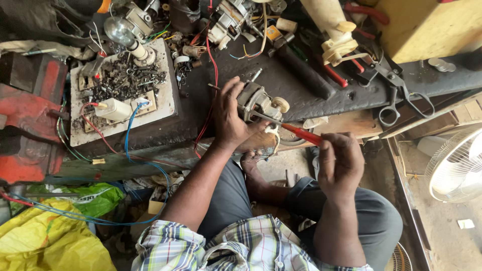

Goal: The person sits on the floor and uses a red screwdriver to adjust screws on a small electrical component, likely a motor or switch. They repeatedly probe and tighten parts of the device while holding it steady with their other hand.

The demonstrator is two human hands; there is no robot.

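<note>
Left fingers (236, 93): curled and clamped round the left side of the small motor, thumb low, fingertips over its top.
Right fingers (335, 145): closed together on the red handle of the screwdriver, near its rear end.
Left hand (230, 118): resting at the near edge of the worktop, wrist coming up from the lap.
Right hand (340, 163): raised off the worktop, right of and nearer than the motor, above the knee.
Small motor (258, 103): grey metal body with pale plastic parts, tilted, at the near edge of the worktop, centre of the scene, held in the left hand.
Screwdriver (301, 133): red handle, thin metal shaft slanting far-left, tip reaching the motor's near face.
Worktop (301, 85): dark, greasy slab, cluttered along the far side.
White board (168, 100): left of the motor, carrying a heap of dark screws, a lamp holder with a clear bulb (119, 30), and a white plug (113, 109) with red and blue wires.
Scissors (396, 98): dark, lying on the worktop well right of the motor.
Red vise (30, 120): far left edge.
Yellow bag (50, 241): near left, on the floor.
White fan (457, 165): right edge, low down.
Clothing: checked shirt, grey trousers.
</note>
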